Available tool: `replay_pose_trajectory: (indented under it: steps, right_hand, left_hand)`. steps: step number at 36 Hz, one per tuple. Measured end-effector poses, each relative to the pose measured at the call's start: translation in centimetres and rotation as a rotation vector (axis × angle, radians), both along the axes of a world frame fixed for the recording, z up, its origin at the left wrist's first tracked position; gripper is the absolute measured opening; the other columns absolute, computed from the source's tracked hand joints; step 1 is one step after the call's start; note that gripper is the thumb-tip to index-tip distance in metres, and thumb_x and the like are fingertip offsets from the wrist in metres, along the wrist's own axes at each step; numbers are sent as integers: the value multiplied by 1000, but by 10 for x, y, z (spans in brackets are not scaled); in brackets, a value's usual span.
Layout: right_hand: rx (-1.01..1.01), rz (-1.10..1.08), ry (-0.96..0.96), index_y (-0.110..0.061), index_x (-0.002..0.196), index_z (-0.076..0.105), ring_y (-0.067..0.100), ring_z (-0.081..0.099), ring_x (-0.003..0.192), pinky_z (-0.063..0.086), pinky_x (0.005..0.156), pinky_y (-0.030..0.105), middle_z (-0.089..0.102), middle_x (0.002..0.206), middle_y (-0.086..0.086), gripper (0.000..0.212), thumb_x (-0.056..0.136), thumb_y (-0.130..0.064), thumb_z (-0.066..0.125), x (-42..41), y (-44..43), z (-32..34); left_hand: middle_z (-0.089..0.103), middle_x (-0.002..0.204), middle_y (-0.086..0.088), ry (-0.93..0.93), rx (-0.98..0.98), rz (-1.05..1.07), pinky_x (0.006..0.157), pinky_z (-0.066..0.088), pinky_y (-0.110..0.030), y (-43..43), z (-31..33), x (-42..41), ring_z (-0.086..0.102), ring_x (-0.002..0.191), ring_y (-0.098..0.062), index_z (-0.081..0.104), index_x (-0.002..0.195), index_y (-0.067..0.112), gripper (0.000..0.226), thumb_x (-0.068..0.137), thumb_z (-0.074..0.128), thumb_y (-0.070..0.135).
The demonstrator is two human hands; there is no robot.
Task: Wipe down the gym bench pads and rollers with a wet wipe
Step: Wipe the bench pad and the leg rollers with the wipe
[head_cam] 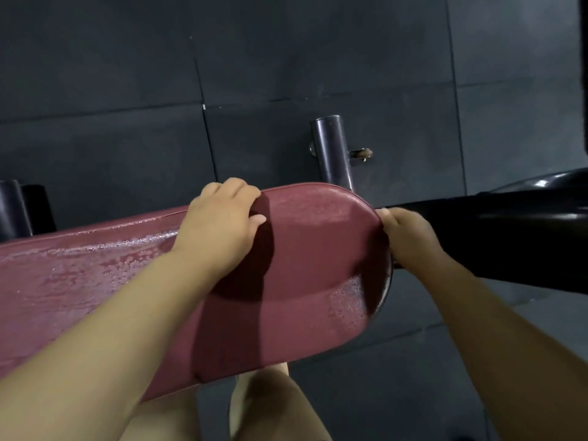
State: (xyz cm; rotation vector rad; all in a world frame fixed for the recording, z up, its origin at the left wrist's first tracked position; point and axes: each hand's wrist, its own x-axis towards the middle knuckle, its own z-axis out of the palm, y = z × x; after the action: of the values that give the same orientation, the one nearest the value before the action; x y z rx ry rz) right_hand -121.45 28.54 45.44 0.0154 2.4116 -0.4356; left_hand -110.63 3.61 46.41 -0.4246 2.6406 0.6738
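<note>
- Pad (305, 249): red, rounded at its right end, running from the left edge of view to the centre; wet droplets and streaks glisten on its top.
- Left hand (219, 224): laid on the pad's far edge, fingers curled over that edge, thumb on the top face; it grips the pad.
- Right hand (407, 237): at the pad's rounded end, fingers curled round the end rim, thumb up against it; it grips the rim.
- Wipe: cannot tell whether it lies under either hand.
- Roller (509, 233): black, glossy, just right of the pad's end, behind the right hand.
- Post (331, 151): grey metal tube, upright behind the pad.
- Floor (127, 74): dark rubber tiles.
- Knees (270, 409): bare, below the pad's near edge.
</note>
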Motion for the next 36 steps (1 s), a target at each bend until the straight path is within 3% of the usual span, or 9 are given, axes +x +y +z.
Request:
replay_pose_trajectory:
  steps: [2, 7, 12, 15, 17, 23, 29, 32, 36]
  right_hand:
    - [-78, -112, -14, -8, 88, 65, 24, 61, 82, 50, 80, 41, 66, 82, 10, 37, 96, -32, 38, 14, 9, 2]
    - [-208, -215, 72, -13, 123, 53, 8, 46, 90, 33, 79, 19, 49, 94, -9, 29, 100, -20, 38, 29, 4, 6]
    - [-270, -74, 170, -12, 99, 59, 11, 56, 86, 41, 70, 24, 60, 91, -5, 26, 99, -21, 34, 33, 12, 1]
    - [-271, -31, 161, -20, 102, 61, 8, 58, 90, 44, 75, 25, 64, 97, -5, 33, 98, -30, 30, 43, 28, -3]
    - [-238, -103, 131, -26, 110, 60, 7, 58, 95, 45, 82, 28, 64, 102, -8, 34, 99, -35, 29, 56, 37, -3]
    - [-114, -450, 5, -21, 75, 54, 4, 52, 69, 35, 58, 21, 60, 78, -6, 39, 100, -35, 28, 117, 47, -3]
    - [-356, -694, -77, -16, 77, 63, 12, 63, 79, 51, 77, 27, 67, 77, -5, 37, 100, -25, 35, 168, 43, -6]
    - [-433, -770, 19, -23, 65, 54, -3, 47, 53, 40, 56, 14, 52, 60, -14, 39, 100, -18, 38, 163, 31, 0]
    - [-475, -832, 139, -15, 62, 36, 3, 23, 41, 24, 39, 16, 28, 55, -4, 32, 94, -9, 38, 148, 26, 7]
  left_hand:
    - [47, 127, -3, 15, 5, -7, 94, 33, -38, 5, 0, 1, 37, 114, -29, 50, 127, 14, 38, 92, 53, 29]
    - [52, 129, -5, 155, -10, -113, 95, 39, -42, 25, -1, 6, 40, 107, -31, 58, 124, 12, 48, 79, 72, 20]
    - [52, 131, -14, 166, -45, -190, 93, 42, -50, 42, -3, 13, 39, 105, -31, 63, 118, 10, 52, 70, 79, 20]
    - [51, 132, -16, 170, -75, -184, 95, 40, -50, 46, -5, 16, 38, 106, -32, 62, 120, 9, 54, 69, 80, 18]
    - [50, 134, -16, 169, -85, -182, 97, 39, -50, 48, -4, 17, 41, 108, -35, 61, 122, 10, 54, 71, 79, 17]
    - [37, 146, -14, 154, -129, -243, 107, 28, -46, 46, -4, 21, 34, 121, -36, 51, 134, 13, 55, 83, 69, 23]
    - [23, 153, -5, 130, -62, -333, 113, 20, -40, 42, 3, 42, 21, 132, -28, 46, 137, 16, 53, 88, 62, 27]
    - [25, 152, -5, 123, -39, -408, 112, 23, -39, 37, 4, 60, 24, 132, -29, 48, 136, 16, 52, 87, 63, 27]
    - [37, 146, -10, 139, -59, -435, 109, 28, -41, 28, 4, 87, 34, 126, -33, 54, 131, 12, 53, 81, 70, 25]
